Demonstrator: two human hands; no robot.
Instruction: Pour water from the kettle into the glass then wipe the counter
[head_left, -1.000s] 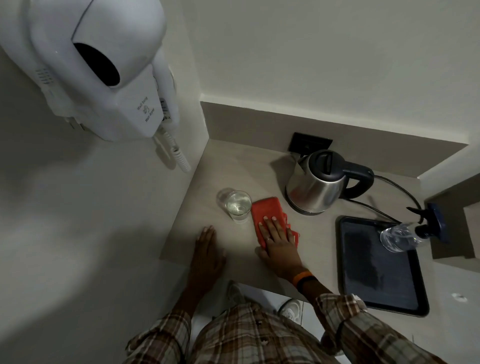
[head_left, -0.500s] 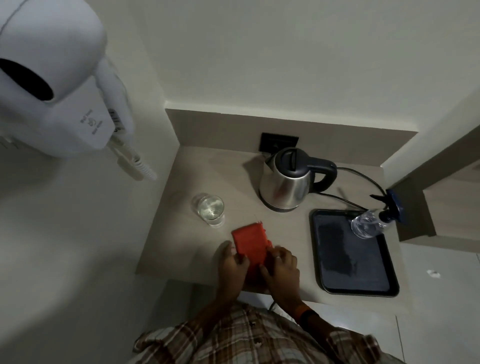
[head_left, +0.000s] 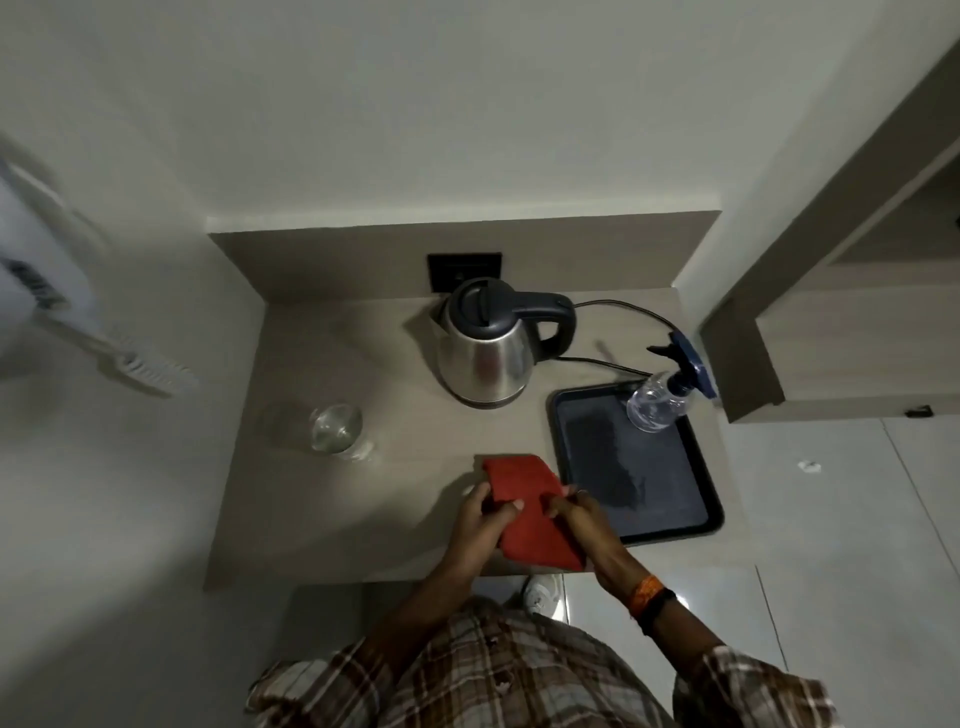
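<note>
At the bottom of the view a person in a checked shirt (head_left: 519, 680) stands at the near edge of the table (head_left: 322, 519). Both hands hold one red cloth (head_left: 524, 506) above this near edge. The left hand (head_left: 480, 525) closes its grip on the left side of the cloth, with the thumb on top and the other fingers under it. The right hand (head_left: 587, 530) pinches the right side of the cloth between thumb and fingers. An orange band and a dark band (head_left: 649, 603) are on the right wrist. The far part of the cloth touches or is just above the table; I cannot tell which.

Just to the right of the hands a dark tray (head_left: 701, 499) lies flat on the table. On its far right corner stands a clear spray bottle (head_left: 654, 402) with a blue trigger head.

To the left, well apart from the hands, the glass (head_left: 337, 431) stands upright on the table with water inside. A small wet mark seems to be beside it.

Further back, between the glass and the tray, the steel kettle (head_left: 485, 364) stands upright with its black lid shut and its handle pointing right. A black cord (head_left: 623, 312) runs from behind it to the right. Behind the kettle a black socket (head_left: 465, 270) sits in the low back panel.
</note>
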